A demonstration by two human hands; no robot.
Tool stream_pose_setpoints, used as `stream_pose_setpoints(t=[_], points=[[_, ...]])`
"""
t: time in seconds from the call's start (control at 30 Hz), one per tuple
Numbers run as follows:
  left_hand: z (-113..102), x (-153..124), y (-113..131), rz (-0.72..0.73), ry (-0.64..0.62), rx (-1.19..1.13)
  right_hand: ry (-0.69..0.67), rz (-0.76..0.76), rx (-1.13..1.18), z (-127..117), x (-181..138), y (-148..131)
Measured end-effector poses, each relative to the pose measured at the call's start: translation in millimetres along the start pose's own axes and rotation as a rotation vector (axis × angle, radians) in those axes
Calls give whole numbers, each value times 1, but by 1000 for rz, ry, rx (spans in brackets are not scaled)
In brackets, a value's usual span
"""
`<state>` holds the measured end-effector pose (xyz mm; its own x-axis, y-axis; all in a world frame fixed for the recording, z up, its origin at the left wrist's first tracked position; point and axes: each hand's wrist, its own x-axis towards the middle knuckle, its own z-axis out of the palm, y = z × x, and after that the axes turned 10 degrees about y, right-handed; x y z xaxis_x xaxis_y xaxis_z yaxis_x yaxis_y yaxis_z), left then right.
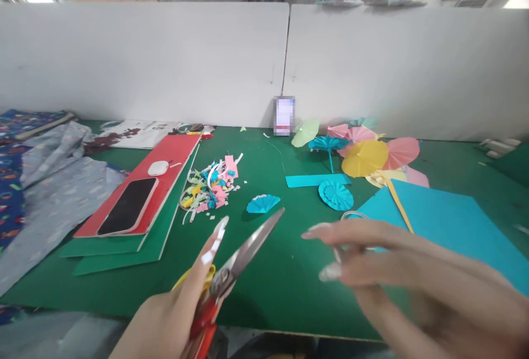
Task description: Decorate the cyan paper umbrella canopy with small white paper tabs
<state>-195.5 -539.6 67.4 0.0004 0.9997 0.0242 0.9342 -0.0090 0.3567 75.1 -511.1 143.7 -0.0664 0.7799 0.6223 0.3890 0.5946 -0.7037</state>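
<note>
My left hand (165, 309) is closed around a pair of scissors (252, 246) with red handles, its blades together and pointing up and right. A yellow ring-like thing (209, 279) shows behind the thumb, partly hidden. Small white pieces (212, 248) stick to the thumb. To the right my right hand (397, 271) hovers over the table, blurred, fingers apart with nothing visible between them. Beyond the scissors tip lies a blue pleated paper fan (263, 203). A blue pleated paper disc (335, 196) and a flat blue paper strip (317, 181) lie farther right.
Paper scraps (212, 185) are heaped left of centre. A dark phone (129, 205) and white case (158, 167) rest on red and green boards (173, 155). Paper umbrellas (366, 157) and blue sheets (450, 221) are at right. Another phone (284, 116) leans on the white partition (144, 61).
</note>
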Motion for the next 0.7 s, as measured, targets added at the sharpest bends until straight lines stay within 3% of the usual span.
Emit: stream_pose_setpoints(t=[0.07,0.2,0.27,0.47,0.7], points=[[6,18,12,-5,-103,37,-74,194,336,8,13,11],[33,49,44,39,-82,102,-45,551,1353,30,37,32],[51,60,57,52,-85,24,-29,667,1626,41,44,37],[89,85,85,111,-94,18,-82,704,1728,57,48,45],[94,94,115,208,-131,-4,-62,664,1661,54,45,62]])
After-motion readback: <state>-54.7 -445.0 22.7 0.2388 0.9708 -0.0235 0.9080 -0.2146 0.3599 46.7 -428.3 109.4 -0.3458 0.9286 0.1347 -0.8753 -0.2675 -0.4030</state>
